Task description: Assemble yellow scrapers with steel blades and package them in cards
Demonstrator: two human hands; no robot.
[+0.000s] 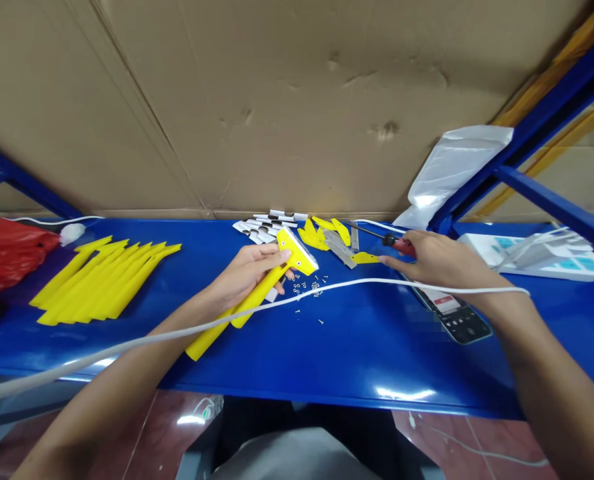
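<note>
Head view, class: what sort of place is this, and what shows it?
Probably an assembly workstation: loose screws and a row of yellow handles lie on a blue bench, and the right hand holds a screwdriver.

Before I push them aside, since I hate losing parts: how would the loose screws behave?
The screws are small and lie scattered, so they would probably spread further rather than move together. The tabletop shines, so they may slide easily.

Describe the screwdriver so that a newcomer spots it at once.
Start at the blue table, then find the right hand, near the phone. That hand grips the screwdriver by its red handle, the thin shaft pointing over toward the flat yellow pieces. Unlike those pieces, it has a long rod and a red grip.
</note>
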